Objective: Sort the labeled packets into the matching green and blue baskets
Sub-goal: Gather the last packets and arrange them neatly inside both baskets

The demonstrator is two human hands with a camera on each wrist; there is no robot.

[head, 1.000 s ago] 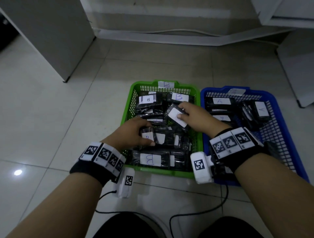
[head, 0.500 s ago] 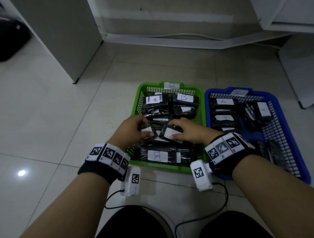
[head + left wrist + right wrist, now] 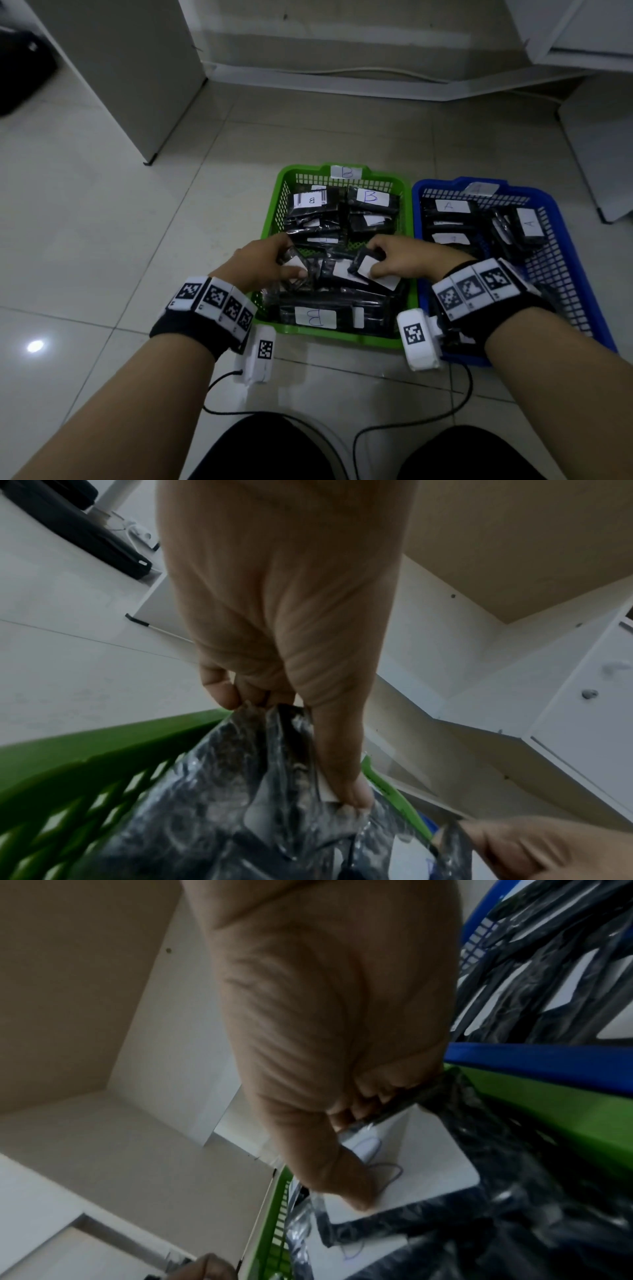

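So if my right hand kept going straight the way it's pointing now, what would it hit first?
Your right hand points left across the green basket, holding a packet. Straight on, it would likely meet your left hand and the packet in its grip first, though depth is hard to judge.

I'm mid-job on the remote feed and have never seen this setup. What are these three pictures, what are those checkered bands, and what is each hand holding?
There is no machine here: a person sorts packets with bare hands. The big picture comes from a head-worn camera looking down; the other two come from cameras on each wrist, looking along the fingers. The checkered bands are marker tags worn on the wrists.

On the tiled floor sit a green basket tagged B and a blue basket tagged A, both holding black packets with white labels.

The left hand pinches one packet over the green basket. The right hand grips another packet, thumb on its white label; the letter cannot be read.
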